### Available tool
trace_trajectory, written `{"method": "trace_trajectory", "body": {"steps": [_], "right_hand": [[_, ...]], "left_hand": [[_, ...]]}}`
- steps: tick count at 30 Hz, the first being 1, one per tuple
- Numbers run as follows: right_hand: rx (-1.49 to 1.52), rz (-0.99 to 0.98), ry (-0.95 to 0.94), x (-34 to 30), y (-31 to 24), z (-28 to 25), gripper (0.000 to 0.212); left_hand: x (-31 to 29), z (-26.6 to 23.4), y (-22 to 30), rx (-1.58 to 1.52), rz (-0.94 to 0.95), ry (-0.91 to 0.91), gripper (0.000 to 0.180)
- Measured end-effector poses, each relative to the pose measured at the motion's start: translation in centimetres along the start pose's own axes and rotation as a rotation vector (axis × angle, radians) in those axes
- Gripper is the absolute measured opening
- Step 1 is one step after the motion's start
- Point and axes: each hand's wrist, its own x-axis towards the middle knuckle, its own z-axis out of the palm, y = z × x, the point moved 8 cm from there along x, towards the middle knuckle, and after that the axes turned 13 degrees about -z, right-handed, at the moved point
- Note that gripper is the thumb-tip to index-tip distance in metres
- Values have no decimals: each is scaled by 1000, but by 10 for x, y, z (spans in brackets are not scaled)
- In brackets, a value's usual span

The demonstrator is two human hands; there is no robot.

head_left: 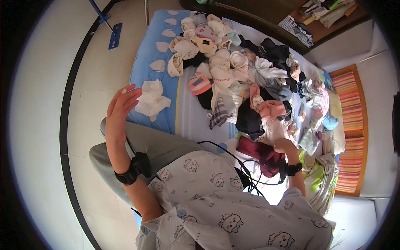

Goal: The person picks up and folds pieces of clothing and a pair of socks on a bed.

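My left hand [121, 104] is raised at the bed's left edge, its fingers stretched and slightly apart, holding nothing. A small white patch shows on one finger. Just beside it a crumpled white cloth or tissue [153, 100] lies on the blue sheet [139, 62]. My right hand [285, 146] is curled closed at the right, between a maroon garment [254, 148] and a pale garment [277, 130]. What its fingers grip, if anything, is hidden. Beyond it lie a salmon-pink cloth [271, 109] and a black garment [250, 121].
Rolled white and cream socks [221, 66] and other clothes are heaped across the bed. A black cable [237, 160] runs from my lap to the right wrist strap [290, 169]. At the right stands a window with striped curtains [349, 108]; a dark wooden shelf [266, 18] stands behind.
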Motion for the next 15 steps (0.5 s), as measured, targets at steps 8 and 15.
{"method": "trace_trajectory", "body": {"steps": [8,15], "right_hand": [[112,-259,733,20,-19,-95,23],[57,-433,831,63,-39,-127,55]], "left_hand": [[-1,13,2,76,-28,25,39],[-12,7,12,180,-16,59,41]]}}
